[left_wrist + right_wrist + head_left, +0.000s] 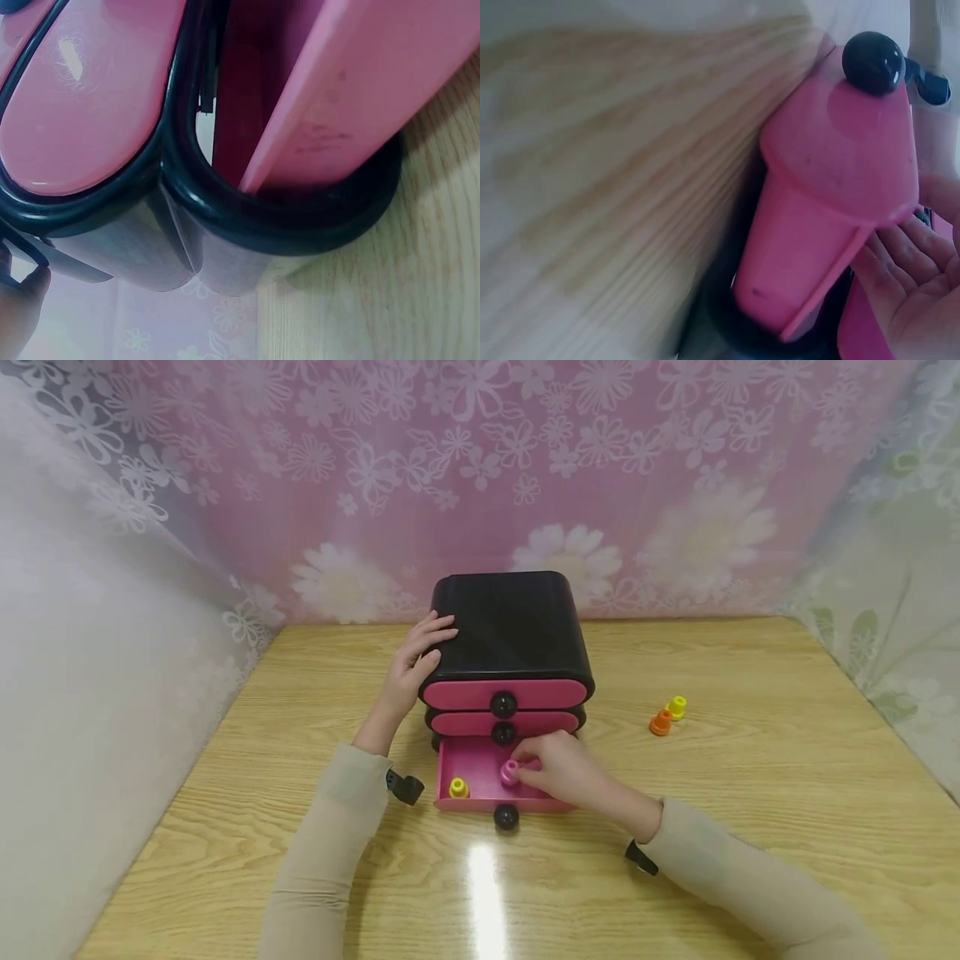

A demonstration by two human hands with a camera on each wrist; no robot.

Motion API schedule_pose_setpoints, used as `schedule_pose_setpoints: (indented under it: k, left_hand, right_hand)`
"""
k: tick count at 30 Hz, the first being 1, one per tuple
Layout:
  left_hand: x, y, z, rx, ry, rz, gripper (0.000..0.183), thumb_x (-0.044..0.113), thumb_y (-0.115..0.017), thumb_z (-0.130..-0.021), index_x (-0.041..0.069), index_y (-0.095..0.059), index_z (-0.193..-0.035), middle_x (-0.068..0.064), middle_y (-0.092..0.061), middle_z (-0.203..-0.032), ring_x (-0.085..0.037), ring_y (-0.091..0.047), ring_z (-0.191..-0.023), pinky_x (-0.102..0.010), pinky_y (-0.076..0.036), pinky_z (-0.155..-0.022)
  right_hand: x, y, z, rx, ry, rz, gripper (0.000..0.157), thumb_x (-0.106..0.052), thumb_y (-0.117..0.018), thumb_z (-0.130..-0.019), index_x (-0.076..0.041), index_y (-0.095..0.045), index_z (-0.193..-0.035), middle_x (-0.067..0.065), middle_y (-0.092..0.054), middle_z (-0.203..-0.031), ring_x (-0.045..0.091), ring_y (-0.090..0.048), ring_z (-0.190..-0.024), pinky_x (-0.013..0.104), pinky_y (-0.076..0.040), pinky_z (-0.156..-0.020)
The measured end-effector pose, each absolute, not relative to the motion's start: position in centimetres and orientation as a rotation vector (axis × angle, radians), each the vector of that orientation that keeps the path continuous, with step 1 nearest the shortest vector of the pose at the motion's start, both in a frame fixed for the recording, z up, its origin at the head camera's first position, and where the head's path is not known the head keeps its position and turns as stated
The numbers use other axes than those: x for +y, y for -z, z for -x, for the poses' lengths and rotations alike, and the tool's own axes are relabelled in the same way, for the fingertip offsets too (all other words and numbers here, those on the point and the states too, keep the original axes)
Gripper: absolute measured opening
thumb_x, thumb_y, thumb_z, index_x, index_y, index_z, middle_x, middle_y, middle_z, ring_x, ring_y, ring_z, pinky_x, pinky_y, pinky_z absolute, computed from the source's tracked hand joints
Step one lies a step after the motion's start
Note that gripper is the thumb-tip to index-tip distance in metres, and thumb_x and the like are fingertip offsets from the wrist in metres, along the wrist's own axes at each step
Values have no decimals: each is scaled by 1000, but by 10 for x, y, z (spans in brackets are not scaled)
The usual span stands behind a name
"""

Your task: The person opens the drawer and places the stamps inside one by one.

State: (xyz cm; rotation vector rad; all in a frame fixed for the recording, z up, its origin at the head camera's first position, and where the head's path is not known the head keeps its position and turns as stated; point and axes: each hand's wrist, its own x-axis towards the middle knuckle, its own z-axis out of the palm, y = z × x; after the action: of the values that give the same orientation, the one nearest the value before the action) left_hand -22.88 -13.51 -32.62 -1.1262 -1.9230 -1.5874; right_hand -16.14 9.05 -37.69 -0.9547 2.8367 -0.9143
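A small black drawer cabinet (513,618) with pink drawer fronts stands on the table. My left hand (416,656) rests on its left side, the fingers reaching over the top edge. The bottom drawer (480,760) is pulled out, a black knob (506,817) on its front. Over this drawer my right hand (558,768) pinches a small pink stepped cone piece (510,772) between thumb and fingers. A yellow piece of the same shape (458,788) sits in the drawer's front left corner. In the right wrist view, the drawer front (840,142) hides the fingertips.
To the right of the cabinet, an orange piece (661,722) and another yellow piece (677,707) stand close together on the wooden table (750,777). The upper two drawers, one with a black knob (503,704), are closed. A flowered pink cloth (450,485) hangs behind.
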Motion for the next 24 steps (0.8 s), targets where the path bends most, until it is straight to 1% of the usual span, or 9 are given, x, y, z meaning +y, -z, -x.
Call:
schedule_pose_setpoints:
  k: [2,5,8,12,19,24]
  left_hand:
    - [-135,326,229,-1921,1587,1129,58,32,-42,-93,-23,-47,-108,-40,-36,-121,-52,-16,-122,-43,-14,-104]
    - [-135,326,229,-1914,1583,1133,56,30,-41,-93,-23,-47,-108,-40,-36,-121,-52,-16,-122,-43,-14,-104]
    - [-135,327,229,-1910,1580,1132,55,29,-41,-93,-23,-47,-107,-40,-36,-121,-52,-17,-122,-43,-14,-104]
    - [-135,327,229,-1911,1583,1128,57,31,-42,-93,-23,-47,-107,-40,-36,-121,-51,-17,-122,-43,-14,-104]
    - [-134,326,229,-1910,1590,1135,57,31,-41,-93,-24,-47,-107,-40,-36,-121,-52,-16,-122,-44,-14,-104]
    - [-135,327,229,-1907,1585,1133,57,31,-41,-93,-24,-47,-107,-41,-36,-120,-52,-16,-122,-43,-14,-104]
  right_hand:
    - [85,376,161,2836,904,962,10,-21,-69,-75,-11,-69,-79,-9,-63,-69,3,-56,-65,21,-46,-61]
    - [78,375,159,2819,892,957,10,-20,-68,-76,-11,-70,-80,-8,-63,-70,3,-55,-61,21,-45,-56]
    - [71,375,158,2803,864,939,10,-20,-68,-76,-12,-70,-82,-9,-63,-70,2,-52,-60,19,-44,-55]
    - [63,378,156,2825,791,967,10,-20,-68,-76,-12,-69,-82,-10,-61,-69,3,-53,-62,20,-45,-58]
    - [54,383,154,2845,657,1058,9,-18,-66,-77,-12,-69,-82,-8,-58,-65,4,-44,-54,19,-39,-51]
    - [53,384,155,2852,634,1065,9,-18,-66,-77,-12,-69,-83,-8,-58,-67,4,-45,-54,19,-40,-51]
